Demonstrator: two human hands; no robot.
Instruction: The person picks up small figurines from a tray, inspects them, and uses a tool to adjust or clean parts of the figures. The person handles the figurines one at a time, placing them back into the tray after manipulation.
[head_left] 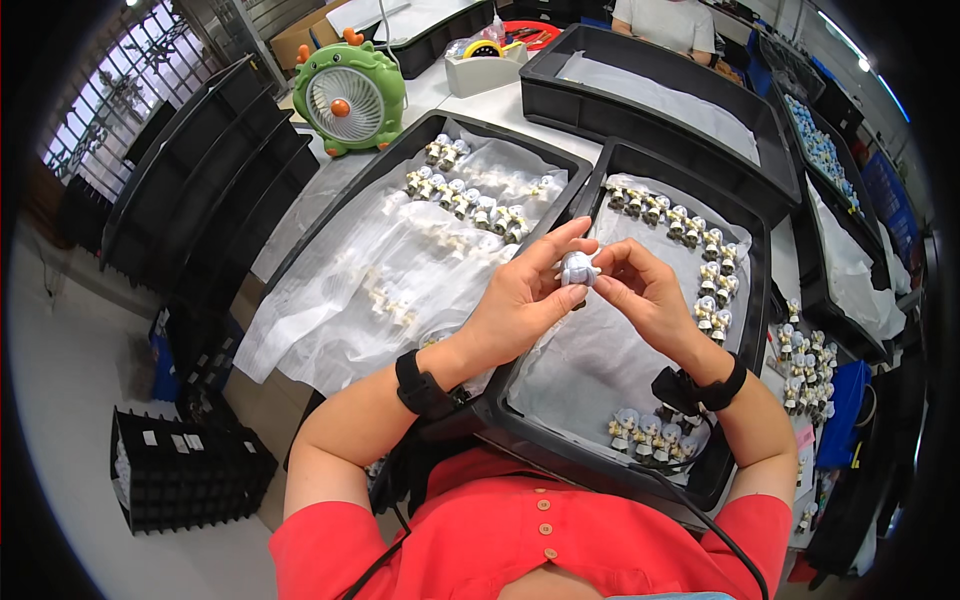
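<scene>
A small figurine with pale silver hair (pixel 578 268) is held up between my two hands, above the seam where two black trays meet. My left hand (pixel 513 305) grips it from the left with thumb and fingers. From the right, the thumb and fingertips of my right hand (pixel 650 298) pinch its side. Its lower part is mostly hidden by my fingers. Beneath my right hand, a paper-lined black tray (pixel 762 300) holds similar figurines (pixel 678 222) along its far and right sides, plus a group (pixel 652 437) at its near edge.
At the left, another black tray (pixel 425 125) has figurines in rows, partly under thin white sheets (pixel 340 320). Beyond stand a green fan (pixel 350 95), a tape dispenser (pixel 485 70) and a larger tray (pixel 640 115). More figurines (pixel 808 370) stand at the right. A person (pixel 665 25) sits opposite.
</scene>
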